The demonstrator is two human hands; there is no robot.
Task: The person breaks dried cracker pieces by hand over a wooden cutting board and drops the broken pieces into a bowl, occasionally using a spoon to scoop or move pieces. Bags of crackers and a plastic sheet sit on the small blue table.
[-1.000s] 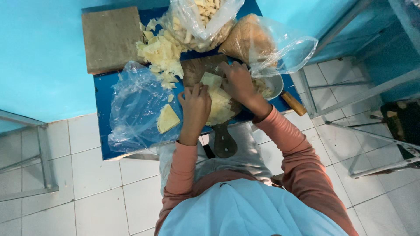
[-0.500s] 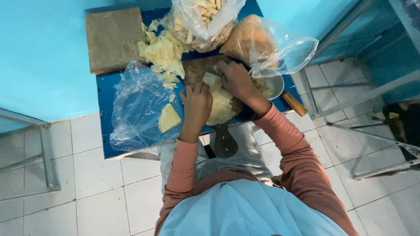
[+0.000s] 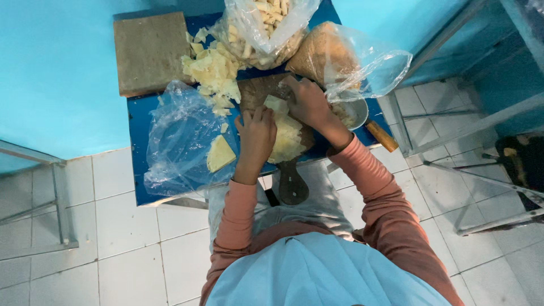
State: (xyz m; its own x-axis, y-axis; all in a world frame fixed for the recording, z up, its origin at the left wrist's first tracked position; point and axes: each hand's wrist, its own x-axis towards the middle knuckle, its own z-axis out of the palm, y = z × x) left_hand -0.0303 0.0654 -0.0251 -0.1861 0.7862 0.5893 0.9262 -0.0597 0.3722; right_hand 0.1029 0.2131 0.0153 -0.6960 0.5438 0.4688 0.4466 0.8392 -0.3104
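At the centre of the frame a pale yellow slab (image 3: 286, 136) is seen lying on a dark wooden cutting board (image 3: 258, 90), whose rounded handle (image 3: 293, 184) overhangs the near edge of the blue desk (image 3: 139, 141). The left hand (image 3: 256, 133) is laid on the slab's left side, fingers curled down and half closed over it, apparently to steady it. The right hand (image 3: 309, 102) is closed over the slab's upper right part; whether a blade is gripped beneath it cannot be told. Cut pale pieces (image 3: 212, 71) are heaped just above and left of the board, probably pushed aside to keep the cutting surface free. A crumpled clear bag (image 3: 181, 136) with one loose wedge (image 3: 220, 154) lies at centre left. A square brown board (image 3: 150, 54) sits at upper left. Two open bags stand along the top: one of pale sticks (image 3: 266, 28), one of brown crumbs (image 3: 326, 56). A metal bowl (image 3: 354, 113) is partly hidden just right of the right hand, and a wooden-handled tool (image 3: 381, 136) rests at the desk's right edge.
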